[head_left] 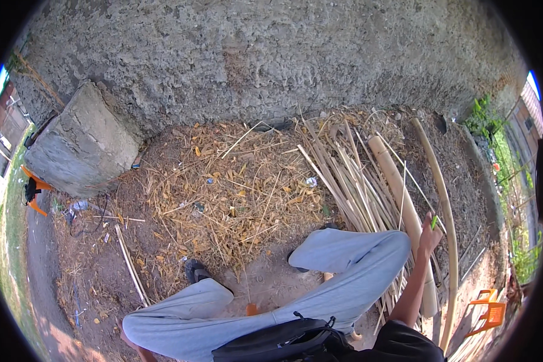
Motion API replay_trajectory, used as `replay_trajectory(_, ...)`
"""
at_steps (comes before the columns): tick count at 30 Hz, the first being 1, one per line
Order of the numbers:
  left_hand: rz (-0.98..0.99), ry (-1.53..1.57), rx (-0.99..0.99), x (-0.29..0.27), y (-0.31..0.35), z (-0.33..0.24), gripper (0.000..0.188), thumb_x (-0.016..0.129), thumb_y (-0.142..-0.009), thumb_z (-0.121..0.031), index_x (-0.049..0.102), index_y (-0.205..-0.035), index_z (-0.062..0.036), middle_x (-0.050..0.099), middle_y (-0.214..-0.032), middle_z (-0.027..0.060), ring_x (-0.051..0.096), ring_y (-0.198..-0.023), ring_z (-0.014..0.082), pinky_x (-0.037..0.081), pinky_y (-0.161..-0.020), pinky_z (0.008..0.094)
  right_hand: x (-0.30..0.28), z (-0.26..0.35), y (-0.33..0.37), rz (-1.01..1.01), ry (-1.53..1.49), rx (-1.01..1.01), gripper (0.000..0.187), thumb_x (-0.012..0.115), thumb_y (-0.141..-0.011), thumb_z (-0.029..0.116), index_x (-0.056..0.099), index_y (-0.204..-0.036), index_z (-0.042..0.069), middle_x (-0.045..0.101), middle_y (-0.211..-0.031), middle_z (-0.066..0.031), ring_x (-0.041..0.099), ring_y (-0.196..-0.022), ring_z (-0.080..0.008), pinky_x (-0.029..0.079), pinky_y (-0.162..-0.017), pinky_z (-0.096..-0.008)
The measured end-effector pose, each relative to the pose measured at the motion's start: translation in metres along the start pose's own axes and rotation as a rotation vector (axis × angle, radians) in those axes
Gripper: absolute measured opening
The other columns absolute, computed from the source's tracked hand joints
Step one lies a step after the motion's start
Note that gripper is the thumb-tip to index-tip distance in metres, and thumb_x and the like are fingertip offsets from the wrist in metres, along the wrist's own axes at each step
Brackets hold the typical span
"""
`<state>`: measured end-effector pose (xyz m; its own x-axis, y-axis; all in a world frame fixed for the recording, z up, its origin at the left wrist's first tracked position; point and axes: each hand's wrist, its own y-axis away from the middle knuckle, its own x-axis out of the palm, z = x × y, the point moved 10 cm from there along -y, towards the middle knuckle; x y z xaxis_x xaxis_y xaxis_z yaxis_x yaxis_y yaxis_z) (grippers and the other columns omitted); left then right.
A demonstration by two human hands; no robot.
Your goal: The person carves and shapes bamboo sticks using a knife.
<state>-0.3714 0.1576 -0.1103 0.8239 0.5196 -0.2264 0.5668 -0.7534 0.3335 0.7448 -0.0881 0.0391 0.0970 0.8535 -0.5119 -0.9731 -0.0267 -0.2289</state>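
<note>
My right hand (428,238) reaches out to the right, beyond my right knee, over the bamboo. Its fingers are closed on a small bright green object (434,222) whose kind is too small to tell. Next to that hand lie a thick bamboo pole (398,181) and a long, slightly bent pole (438,181). A pile of split bamboo strips (350,175) spreads out left of the thick pole. Only a sliver of my left hand (125,338) shows beside my left knee at the lower left, its fingers hidden.
A rough wall (271,60) runs along the far side, with a concrete block (84,145) at the left. Dry leaves and straw (223,187) cover the ground ahead. Two strips (131,265) lie near my left foot. An orange plastic chair (489,314) is at the lower right.
</note>
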Motion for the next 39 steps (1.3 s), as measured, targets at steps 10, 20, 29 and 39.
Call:
replay_trajectory(10,-0.086,-0.274,0.454,0.037,0.013,-0.154,0.029,0.057,-0.098,-0.028,0.068,-0.088,-0.0035,0.051,-0.065,-0.003,0.044,-0.058,0.007,0.035,-0.053,0.0238,0.116,-0.242,0.07,0.679,0.599,0.268,0.035,0.073,-0.081,0.034,0.071,-0.09,0.001,0.069,-0.073,-0.0142,0.069,-0.069,-0.0253,0.051,-0.064,-0.0415)
replay_trajectory(20,0.083,-1.158,0.676,0.175,0.096,-0.19,0.024,0.068,-0.084,-0.014,0.066,-0.104,-0.0005,0.06,-0.074,0.0132,0.058,-0.07,0.0281,0.047,-0.066,0.0409,0.125,-0.247,0.113,0.765,0.672,0.296,0.034,0.072,-0.081,0.033,0.07,-0.092,0.002,0.069,-0.075,-0.0145,0.069,-0.071,-0.0263,0.051,-0.065,-0.0419)
replay_trajectory(29,0.118,-1.133,0.509,0.163,0.088,-0.173,0.027,0.071,-0.082,-0.016,0.068,-0.105,-0.0031,0.062,-0.076,0.0131,0.06,-0.071,0.0276,0.047,-0.067,0.0404,0.131,-0.244,0.113,0.783,0.691,0.29,0.033,0.072,-0.081,0.033,0.07,-0.094,0.003,0.069,-0.076,-0.0148,0.069,-0.072,-0.0271,0.051,-0.065,-0.0423)
replay_trajectory(39,0.055,-1.207,0.601,0.164,0.097,-0.18,0.028,0.07,-0.083,-0.018,0.067,-0.107,-0.0043,0.064,-0.076,0.0137,0.062,-0.071,0.0296,0.048,-0.067,0.042,0.132,-0.24,0.12,0.8,0.697,0.277,0.032,0.072,-0.082,0.032,0.07,-0.097,0.003,0.069,-0.077,-0.0151,0.069,-0.073,-0.028,0.051,-0.066,-0.0427)
